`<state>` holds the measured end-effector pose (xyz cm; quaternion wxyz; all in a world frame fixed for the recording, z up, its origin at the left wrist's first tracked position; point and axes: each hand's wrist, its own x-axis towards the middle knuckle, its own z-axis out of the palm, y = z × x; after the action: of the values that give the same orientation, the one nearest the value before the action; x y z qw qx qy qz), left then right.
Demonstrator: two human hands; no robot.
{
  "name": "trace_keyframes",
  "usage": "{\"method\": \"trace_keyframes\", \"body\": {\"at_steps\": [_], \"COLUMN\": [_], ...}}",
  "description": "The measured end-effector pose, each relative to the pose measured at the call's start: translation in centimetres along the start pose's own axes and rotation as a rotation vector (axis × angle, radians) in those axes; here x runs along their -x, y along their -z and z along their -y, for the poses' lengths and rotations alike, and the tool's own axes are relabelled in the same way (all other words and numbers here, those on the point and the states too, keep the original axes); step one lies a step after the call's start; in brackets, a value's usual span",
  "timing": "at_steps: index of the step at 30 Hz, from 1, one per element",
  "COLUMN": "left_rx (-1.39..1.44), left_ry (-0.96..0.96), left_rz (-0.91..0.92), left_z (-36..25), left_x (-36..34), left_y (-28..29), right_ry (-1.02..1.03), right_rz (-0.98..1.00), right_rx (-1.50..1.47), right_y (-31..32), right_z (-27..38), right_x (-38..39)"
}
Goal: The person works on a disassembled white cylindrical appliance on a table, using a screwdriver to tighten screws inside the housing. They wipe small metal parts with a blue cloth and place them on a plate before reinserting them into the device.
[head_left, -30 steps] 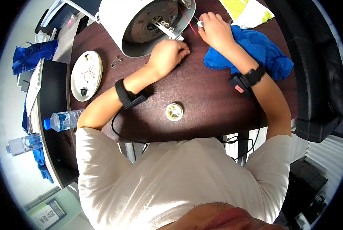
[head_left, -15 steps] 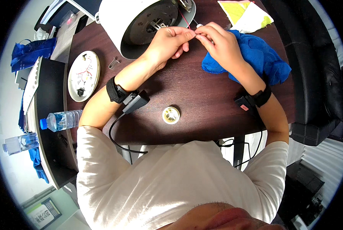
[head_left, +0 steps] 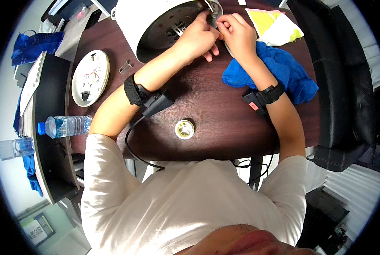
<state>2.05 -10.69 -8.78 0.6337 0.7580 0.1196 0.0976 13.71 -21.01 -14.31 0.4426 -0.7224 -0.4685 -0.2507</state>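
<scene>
My left hand reaches into the mouth of a white metal cylinder lying on its side, index finger extended toward a metal fitting at the rim, other fingers loosely spread. Inside, a dark perforated plate with a pale bracket shows. Just right of it, my right hand pinches at the cylinder's rim; what its fingertips hold is hidden. A blue cloth lies beneath and beside my right wrist. Both wrists wear black straps with cabled boxes.
On the brown table are a white dish with wires, a small metal piece, a small round roll, yellow-and-white cloths, and a lying water bottle. A black padded seat borders the right.
Both hands have moved toward the cylinder's rim. My left hand has left the pinch beside my right and now reaches its index finger up inside; my right hand has shifted slightly upward.
</scene>
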Motion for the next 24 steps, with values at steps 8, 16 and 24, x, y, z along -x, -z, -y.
{"method": "trace_keyframes", "body": {"at_steps": [8,16,24], "left_rx": [-0.159,-0.002,0.082], "left_ry": [0.085,0.204,0.187], "left_rz": [0.051,0.081,-0.018], "left_z": [-0.2,-0.8,0.2], "left_x": [-1.2,-1.8,-2.6], "left_y": [-0.4,-0.7,-1.7], "right_ry": [0.278,0.393,0.323], "right_rz": [-0.072,0.025,0.002], "right_rx": [0.271,0.430,0.425], "right_y": [0.0,0.7,0.2], "right_z": [-0.4,-0.2,-0.2], "right_x": [-1.1,-2.1,-2.2]}}
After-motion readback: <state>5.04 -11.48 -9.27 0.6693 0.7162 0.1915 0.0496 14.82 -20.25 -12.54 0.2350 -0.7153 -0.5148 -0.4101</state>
